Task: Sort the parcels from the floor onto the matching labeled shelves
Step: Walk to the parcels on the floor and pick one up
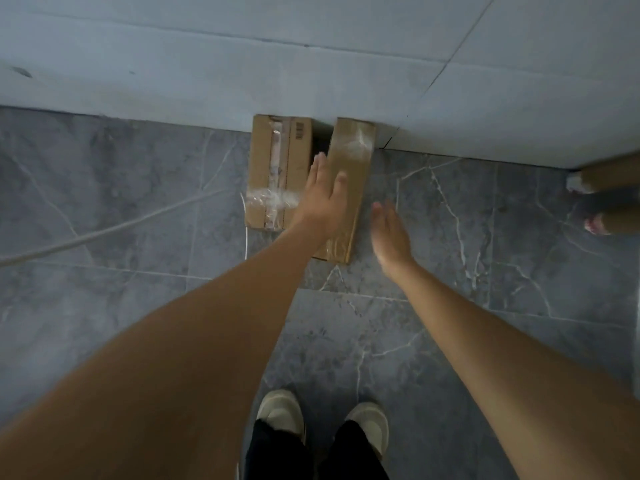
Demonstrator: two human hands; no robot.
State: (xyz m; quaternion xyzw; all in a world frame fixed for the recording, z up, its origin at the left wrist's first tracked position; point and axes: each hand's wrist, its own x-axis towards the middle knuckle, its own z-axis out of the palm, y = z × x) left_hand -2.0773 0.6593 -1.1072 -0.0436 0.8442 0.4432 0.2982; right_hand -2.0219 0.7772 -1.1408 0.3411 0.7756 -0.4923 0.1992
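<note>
Left hand, at centre frame, reaches forward with straight, relaxed fingers and overlaps the gap between two parcels; whether it touches either one cannot be told. Right hand, just right of centre, is likewise flat and unclenched, holding nothing, and hovers beside the right-hand parcel, apart from it.

Wide brown cardboard box sealed with clear tape lies on the floor slightly left of centre, its far end against the base of the wall; a barcode label shows near its upper right corner. Narrow brown cardboard box wrapped in glossy clear tape lies just beside it on the right, also reaching the wall, with a dark gap between the two at the far end.

Dark grey marble-patterned tile floor fills the lower two-thirds of the frame. Pale grey tiled wall spans the top. Two brown cardboard tubes with taped ends enter at the right edge. Thin white cord crosses the floor at left. Pale shoes and dark trouser legs show at bottom centre.
</note>
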